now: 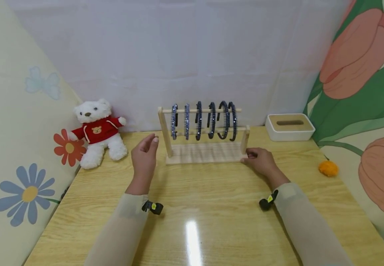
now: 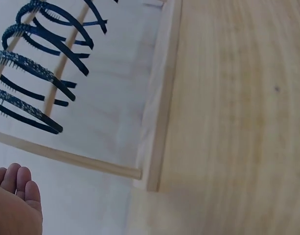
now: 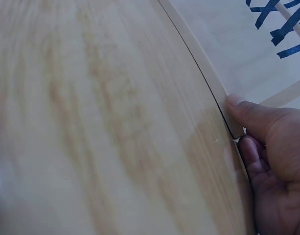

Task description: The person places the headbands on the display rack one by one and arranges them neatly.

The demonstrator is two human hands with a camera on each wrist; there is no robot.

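A wooden rack (image 1: 205, 157) stands on the table, with several dark, glittery toothed headbands (image 1: 199, 120) hung in a row over its two rods. At the rack's right end, my right hand (image 1: 260, 159) grips the corner of the base. In the right wrist view its thumb (image 3: 250, 115) lies on the base's edge, and the curled fingers (image 3: 252, 152) sit against the end just below. My left hand (image 1: 145, 153) hovers just left of the rack with loosely bent fingers, holding nothing. The left wrist view shows its fingertips (image 2: 22, 181) beside the rack's upright (image 2: 66, 155).
A white teddy bear in a red sweater (image 1: 97, 130) sits at the back left. Behind the right hand stands a white tissue box (image 1: 289, 127) with a wooden top. An orange fluffy ball (image 1: 328, 168) lies near the table's right edge. A white cloth (image 1: 178, 55) hangs behind.
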